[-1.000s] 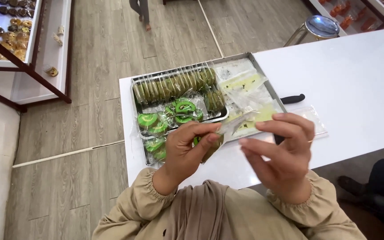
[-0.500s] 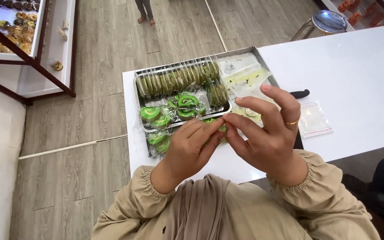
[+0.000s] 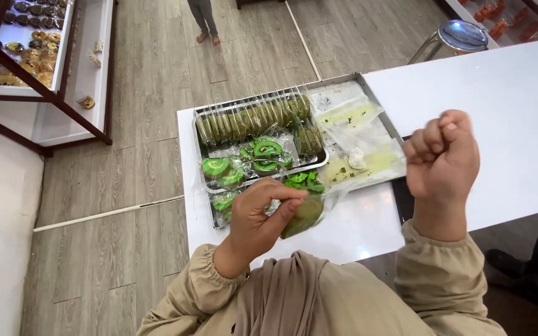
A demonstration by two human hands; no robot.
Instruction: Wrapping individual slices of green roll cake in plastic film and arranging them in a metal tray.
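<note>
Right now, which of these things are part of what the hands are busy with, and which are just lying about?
In use:
- left hand, holding a green pastry in a clear plastic wrapper
- right hand, raised in a fist, apparently empty
- metal tray of wrapped green pastries

Lying about:
- empty clear plastic bags
- round steel lid
- white display shelf of pastries

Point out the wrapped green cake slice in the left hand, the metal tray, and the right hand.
wrapped green cake slice (image 3: 303, 214), head view, on its olive-brown crust below the fingers.
metal tray (image 3: 342, 81), head view, on its far rim.
right hand (image 3: 444, 155), head view, on the back of the closed fist.
</note>
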